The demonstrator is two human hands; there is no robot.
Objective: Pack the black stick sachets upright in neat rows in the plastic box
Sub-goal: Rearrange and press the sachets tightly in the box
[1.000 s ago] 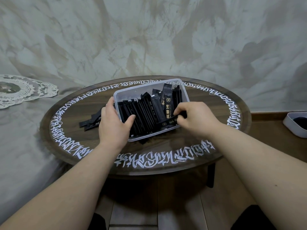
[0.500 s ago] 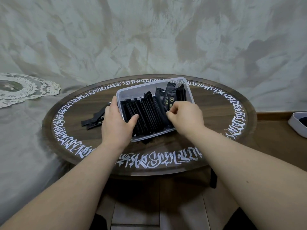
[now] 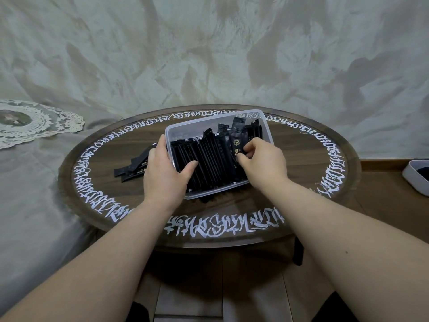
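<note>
Your right hand (image 3: 262,156) sits at the right of the box (image 3: 267,129), frame center, fingers curled and pinching one sachet (image 3: 236,145) upright, long axis vertical, against the row. Your left hand (image 3: 166,173) grips the box's left wall, thumb pressing the row. Loose sachets (image 3: 133,167) lie flat further left (nearer your left hand).

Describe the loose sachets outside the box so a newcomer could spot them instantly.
On the round wooden table with white lettering round its rim, look left of the clear plastic box, beyond the left hand. The loose sachets lie flat in a small pile there, whereas those in the box stand upright.
</note>
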